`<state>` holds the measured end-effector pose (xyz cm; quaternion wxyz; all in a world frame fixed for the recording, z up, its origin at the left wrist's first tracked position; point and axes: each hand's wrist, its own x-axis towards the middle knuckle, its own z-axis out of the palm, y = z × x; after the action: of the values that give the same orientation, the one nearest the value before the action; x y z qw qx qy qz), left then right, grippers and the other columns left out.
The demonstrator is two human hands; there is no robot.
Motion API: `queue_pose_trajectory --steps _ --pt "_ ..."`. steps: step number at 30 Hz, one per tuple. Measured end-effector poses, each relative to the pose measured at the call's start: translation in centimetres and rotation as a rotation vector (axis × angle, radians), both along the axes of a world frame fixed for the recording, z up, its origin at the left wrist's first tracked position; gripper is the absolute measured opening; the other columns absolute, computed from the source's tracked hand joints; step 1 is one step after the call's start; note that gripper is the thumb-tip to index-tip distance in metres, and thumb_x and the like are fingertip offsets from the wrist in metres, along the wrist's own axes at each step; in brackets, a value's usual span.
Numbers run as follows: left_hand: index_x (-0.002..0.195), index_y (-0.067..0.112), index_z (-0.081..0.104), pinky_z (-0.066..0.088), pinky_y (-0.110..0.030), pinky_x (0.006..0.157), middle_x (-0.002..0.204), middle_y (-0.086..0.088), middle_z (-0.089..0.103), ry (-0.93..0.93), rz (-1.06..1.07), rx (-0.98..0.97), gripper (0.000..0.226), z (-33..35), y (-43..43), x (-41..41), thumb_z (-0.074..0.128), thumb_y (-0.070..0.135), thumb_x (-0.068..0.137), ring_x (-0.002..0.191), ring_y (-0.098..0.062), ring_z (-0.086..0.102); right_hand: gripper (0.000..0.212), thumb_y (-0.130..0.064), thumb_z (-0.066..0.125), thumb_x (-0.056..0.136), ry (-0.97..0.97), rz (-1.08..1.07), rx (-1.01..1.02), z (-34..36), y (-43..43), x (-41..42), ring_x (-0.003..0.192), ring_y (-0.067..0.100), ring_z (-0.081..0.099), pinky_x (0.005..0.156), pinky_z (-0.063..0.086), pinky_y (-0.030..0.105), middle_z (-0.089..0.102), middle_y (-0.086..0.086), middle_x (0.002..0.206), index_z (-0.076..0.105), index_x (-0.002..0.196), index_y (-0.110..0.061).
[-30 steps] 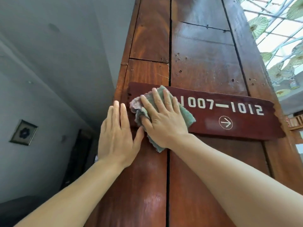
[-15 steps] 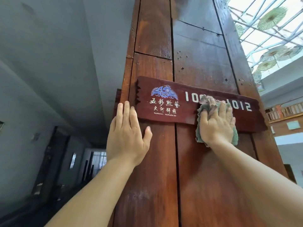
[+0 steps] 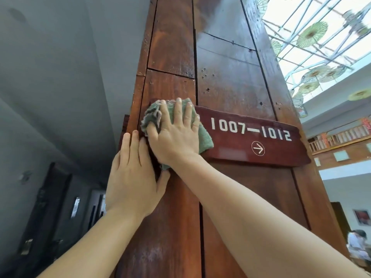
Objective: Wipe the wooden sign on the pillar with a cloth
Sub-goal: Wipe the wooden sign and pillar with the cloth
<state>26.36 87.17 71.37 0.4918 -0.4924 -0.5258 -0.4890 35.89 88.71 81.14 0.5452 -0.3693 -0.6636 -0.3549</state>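
A dark red wooden sign point(image 3: 251, 137) with white "1007—1012" and an arrow in a circle hangs on the wooden pillar point(image 3: 230, 73). My right hand point(image 3: 176, 135) lies flat on a green cloth point(image 3: 204, 139) and presses it against the sign's left end, hiding that part. My left hand point(image 3: 132, 177) rests flat on the pillar just below and left of the cloth, fingers together, holding nothing.
A grey wall and ceiling point(image 3: 60, 77) run along the left, with dark doors point(image 3: 50, 207) down a corridor. At the upper right, paper umbrellas point(image 3: 312, 34) hang under a glass roof. A railing point(image 3: 341, 137) and a person point(image 3: 359, 245) show at the right.
My right hand has swept the cloth from the sign's right part, over the numbers, back to its left end. The left hand has stayed flat on the pillar.
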Motion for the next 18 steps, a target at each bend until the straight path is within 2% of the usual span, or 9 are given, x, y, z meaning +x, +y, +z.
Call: queue_pose_trajectory --steps 2,5,8,10,13,16,18 --pt "0.156 -0.004 0.023 0.034 -0.049 0.121 0.163 -0.024 0.033 0.012 0.019 -0.015 0.088 0.0 0.0 0.0 0.033 0.059 0.095 0.155 -0.037 0.025 0.066 -0.054 0.024 0.098 -0.199 -0.007 0.109 0.0 -0.5 -0.5 0.156 0.032 -0.011 0.124 -0.004 0.057 0.001 0.007 0.172 0.016 0.161 -0.035" --pt "0.149 -0.008 0.034 0.038 -0.051 0.118 0.155 -0.029 0.044 0.002 0.019 -0.025 0.088 0.0 0.2 -0.1 0.034 0.058 0.091 0.149 -0.041 0.035 0.056 -0.051 0.028 0.101 -0.492 -0.057 0.260 0.4 0.0 1.7 0.157 0.030 0.000 0.125 0.003 0.053 0.013 0.004 0.171 0.032 0.156 -0.040" --pt "0.152 -0.003 0.032 0.036 -0.049 0.117 0.163 -0.022 0.035 -0.009 -0.005 -0.014 0.085 0.1 0.0 0.0 0.035 0.056 0.091 0.156 -0.034 0.024 0.057 -0.051 0.030 0.100 -0.551 -0.093 0.317 1.1 1.7 6.3 0.158 0.026 0.004 0.127 0.007 0.049 0.018 0.002 0.171 0.028 0.157 -0.040" --pt "0.151 -0.004 0.034 0.038 -0.050 0.115 0.164 -0.021 0.032 -0.015 0.001 -0.027 0.084 0.1 0.1 0.2 0.032 0.055 0.091 0.157 -0.032 0.022 0.059 -0.052 0.027 0.098 -0.410 -0.081 0.241 1.6 3.1 10.2 0.158 0.021 -0.001 0.127 0.006 0.049 0.012 -0.001 0.171 0.023 0.157 -0.044" --pt "0.149 -0.006 0.037 0.040 -0.052 0.113 0.162 -0.023 0.035 -0.038 -0.001 -0.024 0.084 0.1 0.2 0.5 0.032 0.054 0.090 0.155 -0.035 0.026 0.062 -0.057 0.020 0.097 -0.019 -0.093 0.023 2.4 5.5 17.1 0.157 0.018 -0.008 0.127 0.001 0.049 0.001 -0.005 0.172 0.012 0.158 -0.046" --pt "0.148 -0.005 0.039 0.040 -0.053 0.113 0.162 -0.023 0.037 -0.057 -0.007 -0.023 0.083 0.1 0.1 0.7 0.032 0.054 0.090 0.154 -0.036 0.028 0.069 -0.062 0.015 0.096 0.353 -0.111 -0.171 2.2 7.0 21.3 0.157 0.022 -0.008 0.126 -0.004 0.047 -0.002 0.000 0.173 0.007 0.161 -0.040" --pt "0.148 -0.004 0.039 0.040 -0.052 0.113 0.162 -0.022 0.037 -0.059 -0.012 -0.018 0.082 0.1 0.0 0.8 0.035 0.053 0.090 0.154 -0.036 0.028 0.073 -0.061 0.015 0.094 0.628 -0.067 -0.257 2.1 6.9 20.5 0.157 0.028 -0.006 0.125 -0.005 0.050 0.000 0.006 0.172 0.011 0.162 -0.033"
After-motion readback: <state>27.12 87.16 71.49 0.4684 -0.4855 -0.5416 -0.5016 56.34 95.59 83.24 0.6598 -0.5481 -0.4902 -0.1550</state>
